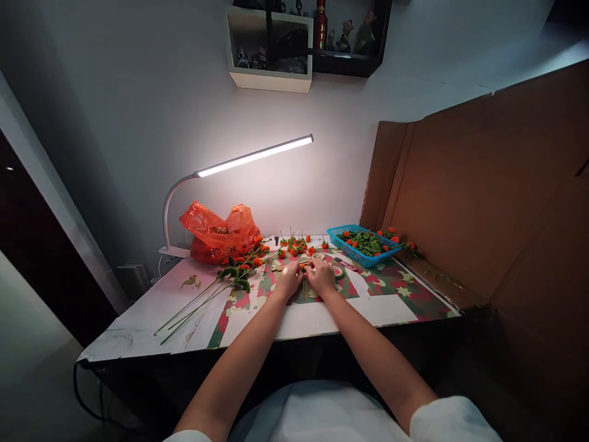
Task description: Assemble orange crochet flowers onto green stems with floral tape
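Note:
My left hand [289, 279] and my right hand [321, 276] meet over the patterned sheet on the table, fingers pinched around a small orange flower [302, 268] with a green stem. Just behind them lies a cluster of short orange flowers [294, 244]. A roll of green tape [339, 272] rests right beside my right hand, with pink-handled scissors [347, 264] past it. To the left of my hands, long-stemmed orange flowers [242, 273] lie across the table.
An orange plastic bag [221, 233] stands at the back left under a lit lamp [257, 155]. A blue basket [368, 258] of flowers and leaves is at the back right, beside a tall cardboard sheet [483, 184]. Shelves [271, 81] hang on the wall.

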Demonstrator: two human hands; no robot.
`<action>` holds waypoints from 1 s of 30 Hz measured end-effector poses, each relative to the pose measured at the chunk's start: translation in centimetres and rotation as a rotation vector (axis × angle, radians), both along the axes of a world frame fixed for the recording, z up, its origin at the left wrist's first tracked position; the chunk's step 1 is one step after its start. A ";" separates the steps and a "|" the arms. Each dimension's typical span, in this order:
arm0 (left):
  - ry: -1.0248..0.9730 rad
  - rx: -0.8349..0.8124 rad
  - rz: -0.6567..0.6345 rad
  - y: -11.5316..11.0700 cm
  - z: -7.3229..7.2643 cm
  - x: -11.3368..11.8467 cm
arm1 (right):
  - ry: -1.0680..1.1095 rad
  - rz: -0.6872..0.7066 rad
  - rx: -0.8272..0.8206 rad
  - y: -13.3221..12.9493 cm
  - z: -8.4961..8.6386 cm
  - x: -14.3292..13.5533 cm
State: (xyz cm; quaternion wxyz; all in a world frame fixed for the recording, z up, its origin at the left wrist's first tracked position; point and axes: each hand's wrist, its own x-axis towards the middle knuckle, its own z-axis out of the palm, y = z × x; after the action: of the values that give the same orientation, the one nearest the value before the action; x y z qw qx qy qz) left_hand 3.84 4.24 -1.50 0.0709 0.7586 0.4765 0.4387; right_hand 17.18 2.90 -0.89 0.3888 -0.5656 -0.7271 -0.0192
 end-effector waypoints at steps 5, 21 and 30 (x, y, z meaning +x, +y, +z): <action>0.147 0.021 -0.035 -0.1 0.5 0.3 | -0.150 0.088 0.086 -0.1 0.0 0.2; 0.369 -0.025 0.025 -0.4 0.9 -0.1 | -0.297 -0.041 -0.117 -0.3 0.1 -0.6; 0.211 -0.049 0.045 -0.1 0.3 0.1 | -0.186 -0.017 -0.026 0.0 -0.2 -1.0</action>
State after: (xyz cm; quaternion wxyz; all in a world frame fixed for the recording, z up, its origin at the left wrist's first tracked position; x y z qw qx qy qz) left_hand 3.98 4.10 -1.20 0.0289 0.7877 0.5088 0.3462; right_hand 16.20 2.87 -1.10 0.3119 -0.5727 -0.7553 -0.0653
